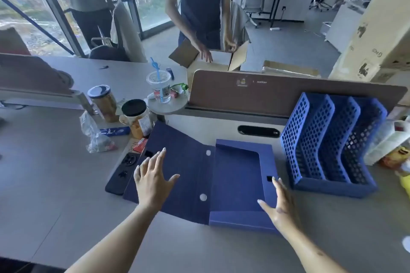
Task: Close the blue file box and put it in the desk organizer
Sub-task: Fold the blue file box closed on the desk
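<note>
Worktop (55, 195): grey, in a windowed office. Blue file box (237, 184) lay open at frame centre; desk organizer (328, 146) stood right. Left hand (153, 182) and right hand (281, 206) spread open, gripping nothing.

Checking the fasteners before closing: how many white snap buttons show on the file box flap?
2, both on the open flap of the blue file box near its fold: one snap at the far end, one snap nearer. Others may be hidden.

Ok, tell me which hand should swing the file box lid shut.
Left. The left hand lies spread on the open lid, which must fold rightward over the tray. The right hand is at the tray's right edge, better for steadying.
</note>
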Demonstrator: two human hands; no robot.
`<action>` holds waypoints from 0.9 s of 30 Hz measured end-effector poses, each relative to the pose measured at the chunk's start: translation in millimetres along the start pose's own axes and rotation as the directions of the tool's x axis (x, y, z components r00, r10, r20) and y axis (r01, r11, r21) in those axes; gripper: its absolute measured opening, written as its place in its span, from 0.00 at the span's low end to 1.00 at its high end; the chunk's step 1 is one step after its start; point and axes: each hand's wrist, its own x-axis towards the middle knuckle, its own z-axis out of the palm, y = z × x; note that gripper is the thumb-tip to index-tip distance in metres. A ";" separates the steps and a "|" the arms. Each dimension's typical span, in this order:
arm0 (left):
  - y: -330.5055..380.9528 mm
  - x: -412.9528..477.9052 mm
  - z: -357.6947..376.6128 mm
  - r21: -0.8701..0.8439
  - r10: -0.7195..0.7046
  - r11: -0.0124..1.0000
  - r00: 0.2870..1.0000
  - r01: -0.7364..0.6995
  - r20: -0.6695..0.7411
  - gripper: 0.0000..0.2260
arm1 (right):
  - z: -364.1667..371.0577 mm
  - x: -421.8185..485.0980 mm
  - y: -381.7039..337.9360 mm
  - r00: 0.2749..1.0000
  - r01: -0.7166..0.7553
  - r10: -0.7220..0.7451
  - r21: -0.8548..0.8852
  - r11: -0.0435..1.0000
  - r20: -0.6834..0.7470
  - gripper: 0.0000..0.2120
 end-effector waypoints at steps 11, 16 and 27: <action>-39.9 -11.8 -11.0 0.149 -0.339 0.936 0.933 0.320 0.123 0.54 | 24.1 -23.4 8.8 0.966 -0.209 0.214 -0.054 0.976 0.143 0.58; -54.7 -10.9 -25.9 0.182 -0.276 0.951 0.951 0.250 0.137 0.50 | 26.9 -22.2 13.4 0.964 -0.168 0.190 -0.129 0.977 0.187 0.55; -14.5 -8.4 -70.9 -0.295 -0.014 0.954 0.987 0.061 0.158 0.35 | 16.9 -3.1 -12.1 0.911 -0.302 0.334 -0.158 0.940 0.242 0.49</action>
